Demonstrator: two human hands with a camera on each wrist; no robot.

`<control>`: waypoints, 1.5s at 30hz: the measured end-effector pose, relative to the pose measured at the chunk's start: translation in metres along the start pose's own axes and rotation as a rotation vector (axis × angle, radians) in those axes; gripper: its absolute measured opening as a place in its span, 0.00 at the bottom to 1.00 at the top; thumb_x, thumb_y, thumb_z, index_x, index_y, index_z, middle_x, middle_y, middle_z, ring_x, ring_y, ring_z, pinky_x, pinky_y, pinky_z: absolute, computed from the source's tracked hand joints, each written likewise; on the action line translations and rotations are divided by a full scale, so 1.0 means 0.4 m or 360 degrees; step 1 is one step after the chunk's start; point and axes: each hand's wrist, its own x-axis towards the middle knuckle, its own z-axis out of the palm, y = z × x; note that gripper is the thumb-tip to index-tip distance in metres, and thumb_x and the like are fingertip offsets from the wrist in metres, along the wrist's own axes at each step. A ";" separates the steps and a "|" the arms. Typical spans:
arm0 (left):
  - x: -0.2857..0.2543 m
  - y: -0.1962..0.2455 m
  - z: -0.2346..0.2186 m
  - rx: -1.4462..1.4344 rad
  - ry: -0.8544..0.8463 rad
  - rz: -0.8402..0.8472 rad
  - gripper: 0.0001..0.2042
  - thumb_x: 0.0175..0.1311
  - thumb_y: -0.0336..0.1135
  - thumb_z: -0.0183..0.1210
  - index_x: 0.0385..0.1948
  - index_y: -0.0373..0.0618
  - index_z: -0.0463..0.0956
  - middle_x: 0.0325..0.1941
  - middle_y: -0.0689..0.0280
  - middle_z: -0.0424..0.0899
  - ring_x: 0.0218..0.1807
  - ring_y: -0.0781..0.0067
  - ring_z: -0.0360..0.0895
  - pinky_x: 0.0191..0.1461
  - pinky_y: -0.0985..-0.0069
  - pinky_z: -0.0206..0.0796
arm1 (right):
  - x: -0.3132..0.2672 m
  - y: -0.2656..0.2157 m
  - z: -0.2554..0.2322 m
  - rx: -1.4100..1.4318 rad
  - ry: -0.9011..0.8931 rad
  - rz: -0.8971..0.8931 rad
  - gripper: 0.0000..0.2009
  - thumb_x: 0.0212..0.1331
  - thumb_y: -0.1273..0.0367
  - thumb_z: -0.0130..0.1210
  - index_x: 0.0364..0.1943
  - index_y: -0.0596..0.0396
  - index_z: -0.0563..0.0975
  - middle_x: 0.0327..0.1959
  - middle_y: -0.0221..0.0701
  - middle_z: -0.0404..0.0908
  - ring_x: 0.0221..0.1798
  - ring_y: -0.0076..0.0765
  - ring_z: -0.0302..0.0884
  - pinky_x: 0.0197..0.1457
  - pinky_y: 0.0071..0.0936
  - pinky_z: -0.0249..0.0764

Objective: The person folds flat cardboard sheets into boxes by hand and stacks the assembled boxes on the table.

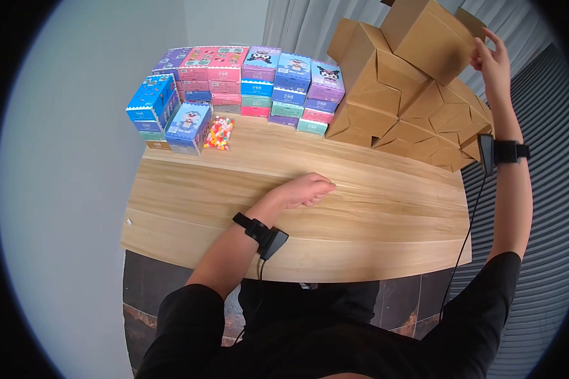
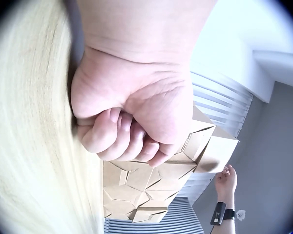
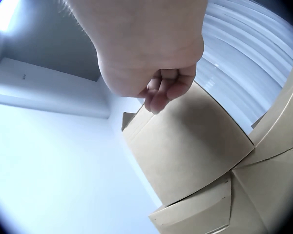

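Note:
My left hand [image 1: 306,190] rests on the wooden table with its fingers curled into the palm. Nothing shows inside that fist [image 2: 129,117] in the left wrist view. Up at the right, my right hand [image 1: 493,62] is raised to the outer edge of the topmost cardboard box [image 1: 433,41]. In the right wrist view its fingers [image 3: 161,95] curl at that box's upper edge, and their shadow falls on the brown side. The box sits tilted on top of a stack of other cardboard boxes [image 1: 385,82]; the thumb is hidden in the right wrist view.
Colourful small boxes [image 1: 275,72] stand stacked along the table's back left. A blue box [image 1: 188,126] stands in front, beside a clear bag of coloured beads [image 1: 220,134]. A small white piece [image 1: 129,222] lies near the left edge. A cable [image 1: 464,246] hangs from the right wrist.

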 end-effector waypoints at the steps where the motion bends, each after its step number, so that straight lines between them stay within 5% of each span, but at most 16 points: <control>1: -0.001 0.000 -0.002 0.0003 0.0011 -0.0007 0.19 0.73 0.38 0.47 0.17 0.54 0.57 0.16 0.81 0.53 0.17 0.88 0.45 0.19 0.81 0.35 | -0.015 -0.007 -0.006 0.0085 0.0129 -0.0095 0.23 0.65 0.64 0.56 0.60 0.60 0.69 0.25 0.27 0.76 0.26 0.20 0.71 0.32 0.18 0.68; 3: -0.002 -0.001 -0.001 -0.0025 -0.0012 0.0017 0.19 0.73 0.38 0.47 0.17 0.54 0.57 0.16 0.80 0.53 0.17 0.88 0.45 0.19 0.81 0.35 | -0.092 -0.049 0.000 0.0111 0.0159 -0.0131 0.19 0.65 0.66 0.56 0.57 0.59 0.71 0.22 0.24 0.72 0.23 0.17 0.65 0.29 0.17 0.64; 7: 0.002 -0.003 -0.001 -0.0032 -0.0006 -0.0003 0.19 0.73 0.38 0.48 0.18 0.54 0.57 0.16 0.80 0.53 0.17 0.87 0.45 0.19 0.81 0.35 | -0.265 -0.029 0.016 0.0437 -0.0344 -0.0082 0.07 0.68 0.69 0.52 0.45 0.56 0.75 0.21 0.20 0.70 0.21 0.14 0.65 0.25 0.16 0.63; 11: 0.002 -0.004 0.001 -0.0050 0.0054 -0.0037 0.18 0.72 0.38 0.49 0.18 0.54 0.58 0.17 0.81 0.53 0.17 0.88 0.46 0.19 0.81 0.35 | -0.485 0.033 0.077 0.0561 -0.1003 0.0394 0.05 0.69 0.70 0.51 0.42 0.55 0.76 0.23 0.22 0.75 0.24 0.14 0.72 0.26 0.13 0.67; 18: 0.004 -0.005 0.000 -0.0085 0.0088 -0.0002 0.18 0.72 0.36 0.49 0.18 0.53 0.58 0.16 0.79 0.54 0.17 0.87 0.48 0.18 0.82 0.37 | -0.686 0.235 0.199 0.0718 -0.1402 0.0968 0.07 0.70 0.69 0.51 0.45 0.56 0.76 0.29 0.25 0.80 0.29 0.17 0.77 0.30 0.15 0.73; 25: 0.003 -0.012 0.005 -0.0055 0.0135 0.0048 0.18 0.71 0.36 0.49 0.17 0.54 0.58 0.16 0.79 0.54 0.16 0.86 0.48 0.19 0.81 0.37 | -0.751 0.364 0.248 0.1113 -0.1366 0.1138 0.08 0.70 0.67 0.51 0.46 0.56 0.75 0.32 0.27 0.81 0.33 0.19 0.78 0.33 0.16 0.77; 32: 0.003 -0.012 0.007 -0.0107 0.0120 0.0049 0.18 0.72 0.35 0.48 0.17 0.53 0.58 0.16 0.78 0.55 0.16 0.86 0.49 0.18 0.82 0.38 | -0.777 0.442 0.260 0.1689 -0.1008 0.1418 0.06 0.71 0.68 0.50 0.42 0.54 0.74 0.34 0.29 0.80 0.35 0.24 0.79 0.40 0.24 0.81; 39: 0.000 -0.008 0.008 -0.0159 0.0086 0.0001 0.18 0.72 0.35 0.47 0.17 0.52 0.58 0.16 0.78 0.54 0.17 0.86 0.48 0.19 0.83 0.38 | -0.777 0.452 0.262 0.1764 -0.1079 0.1420 0.05 0.71 0.68 0.49 0.39 0.53 0.74 0.34 0.29 0.80 0.34 0.24 0.80 0.41 0.24 0.81; 45: 0.005 -0.012 0.001 -0.0109 0.0087 0.0002 0.20 0.73 0.40 0.49 0.16 0.52 0.58 0.16 0.77 0.55 0.16 0.85 0.49 0.18 0.83 0.39 | -0.777 0.455 0.250 0.1659 -0.1229 0.1363 0.13 0.72 0.63 0.49 0.28 0.49 0.69 0.18 0.19 0.64 0.20 0.18 0.60 0.24 0.19 0.65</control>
